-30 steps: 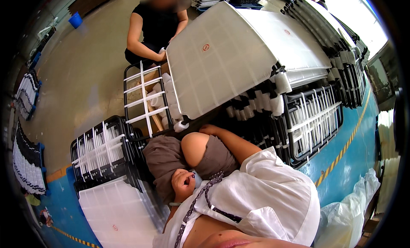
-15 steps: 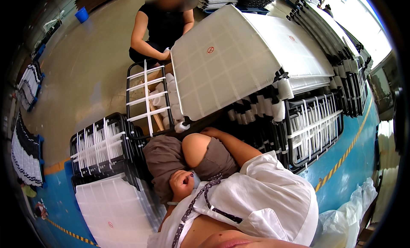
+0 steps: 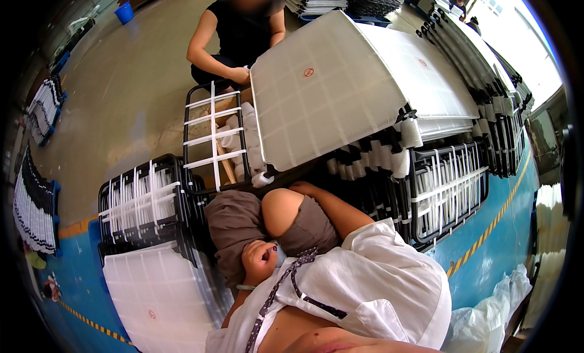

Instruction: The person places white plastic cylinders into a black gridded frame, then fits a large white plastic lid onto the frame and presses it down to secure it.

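Note:
My left hand (image 3: 260,260) rests curled on my lap against the brown shorts (image 3: 234,228), with a pale bluish piece (image 3: 280,255) beside its fingers. Whether it grips that piece is hard to make out. Past my bare knee, my right hand (image 3: 300,187) lies near the lower edge of a large panel with a translucent white cover (image 3: 322,91); its fingers are mostly hidden. Left of the panel stands a black frame crossed by white straps (image 3: 213,134). White foam sleeves (image 3: 234,137) lie in a box behind that frame.
Across the panel a co-worker in black (image 3: 246,30) has a hand (image 3: 241,76) at its left edge. Strapped black frames (image 3: 140,198) are stacked at left, above a covered panel (image 3: 158,292). More frames (image 3: 450,188) stand at right. A plastic sheet (image 3: 493,310) lies lower right.
The whole view has shifted slightly, so the panel and the co-worker appear a little further right. Both my hands keep their places and poses.

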The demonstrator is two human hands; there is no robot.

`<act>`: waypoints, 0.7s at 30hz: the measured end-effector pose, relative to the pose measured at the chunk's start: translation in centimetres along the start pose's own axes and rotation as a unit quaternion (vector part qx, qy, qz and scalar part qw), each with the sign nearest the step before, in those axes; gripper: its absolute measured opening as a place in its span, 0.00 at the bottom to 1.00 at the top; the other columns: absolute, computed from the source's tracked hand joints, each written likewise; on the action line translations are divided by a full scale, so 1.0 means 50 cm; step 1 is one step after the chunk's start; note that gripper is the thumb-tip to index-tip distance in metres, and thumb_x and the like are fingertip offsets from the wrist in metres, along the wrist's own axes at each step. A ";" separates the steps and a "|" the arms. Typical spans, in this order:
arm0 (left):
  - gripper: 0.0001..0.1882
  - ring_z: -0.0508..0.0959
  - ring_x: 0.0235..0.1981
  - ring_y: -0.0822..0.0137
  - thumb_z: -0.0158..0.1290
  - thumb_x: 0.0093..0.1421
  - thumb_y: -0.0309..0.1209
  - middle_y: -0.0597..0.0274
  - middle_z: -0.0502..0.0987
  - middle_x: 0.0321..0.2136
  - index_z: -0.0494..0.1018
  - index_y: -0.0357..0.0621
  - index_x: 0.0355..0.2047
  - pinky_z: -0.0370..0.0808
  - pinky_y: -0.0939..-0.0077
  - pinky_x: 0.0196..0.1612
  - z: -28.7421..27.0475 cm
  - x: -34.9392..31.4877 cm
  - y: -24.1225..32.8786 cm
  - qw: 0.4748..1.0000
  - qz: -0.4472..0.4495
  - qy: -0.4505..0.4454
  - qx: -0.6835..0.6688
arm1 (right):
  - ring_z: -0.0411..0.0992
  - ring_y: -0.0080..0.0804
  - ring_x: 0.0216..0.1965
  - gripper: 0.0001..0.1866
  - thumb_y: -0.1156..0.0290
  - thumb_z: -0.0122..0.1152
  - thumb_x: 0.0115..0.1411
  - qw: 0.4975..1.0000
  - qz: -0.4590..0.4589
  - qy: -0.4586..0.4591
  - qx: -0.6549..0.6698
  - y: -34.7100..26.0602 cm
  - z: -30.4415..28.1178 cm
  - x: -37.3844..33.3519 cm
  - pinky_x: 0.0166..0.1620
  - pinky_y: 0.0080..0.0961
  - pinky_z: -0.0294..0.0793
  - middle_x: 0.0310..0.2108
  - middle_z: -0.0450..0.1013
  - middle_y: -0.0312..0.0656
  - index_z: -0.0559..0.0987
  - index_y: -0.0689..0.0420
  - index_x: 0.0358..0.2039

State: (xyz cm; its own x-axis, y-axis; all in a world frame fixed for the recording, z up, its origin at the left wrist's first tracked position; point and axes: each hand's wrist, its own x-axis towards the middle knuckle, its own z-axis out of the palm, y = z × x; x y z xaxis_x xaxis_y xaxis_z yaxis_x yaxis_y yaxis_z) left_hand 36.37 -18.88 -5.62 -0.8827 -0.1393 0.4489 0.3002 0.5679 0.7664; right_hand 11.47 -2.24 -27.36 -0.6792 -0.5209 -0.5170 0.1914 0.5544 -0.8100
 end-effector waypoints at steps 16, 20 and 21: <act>0.10 0.72 0.21 0.60 0.53 0.42 0.25 0.63 0.69 0.15 0.73 0.41 0.28 0.68 0.68 0.31 -0.015 -0.002 -0.004 0.996 0.004 -0.081 -0.036 | 0.73 0.36 0.31 0.23 0.52 0.55 0.51 0.999 -0.002 -0.018 0.035 0.038 -0.011 0.021 0.31 0.31 0.72 0.33 0.75 0.45 0.79 0.59 0.37; 0.24 0.72 0.21 0.64 0.52 0.43 0.25 0.65 0.69 0.16 0.68 0.35 0.44 0.68 0.70 0.32 0.004 -0.030 -0.024 0.990 -0.042 0.029 -0.133 | 0.73 0.33 0.32 0.23 0.53 0.56 0.52 0.998 0.047 -0.022 -0.018 -0.007 -0.003 0.003 0.34 0.29 0.71 0.34 0.76 0.45 0.79 0.60 0.37; 0.28 0.71 0.21 0.65 0.52 0.43 0.24 0.66 0.68 0.16 0.65 0.33 0.49 0.68 0.70 0.33 0.003 -0.028 -0.017 0.985 -0.051 0.027 -0.164 | 0.73 0.35 0.29 0.23 0.51 0.56 0.50 0.998 0.048 0.001 -0.031 0.001 0.000 -0.006 0.29 0.30 0.72 0.31 0.76 0.45 0.80 0.60 0.34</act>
State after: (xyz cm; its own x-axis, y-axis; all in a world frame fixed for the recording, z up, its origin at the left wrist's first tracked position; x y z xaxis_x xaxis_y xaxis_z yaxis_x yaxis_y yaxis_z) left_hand 37.30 -19.04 -6.94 -0.8964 -0.2299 0.3790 0.3197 0.2569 0.9120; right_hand 11.68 -2.04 -27.23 -0.6613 -0.4624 -0.5906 0.2112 0.6408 -0.7381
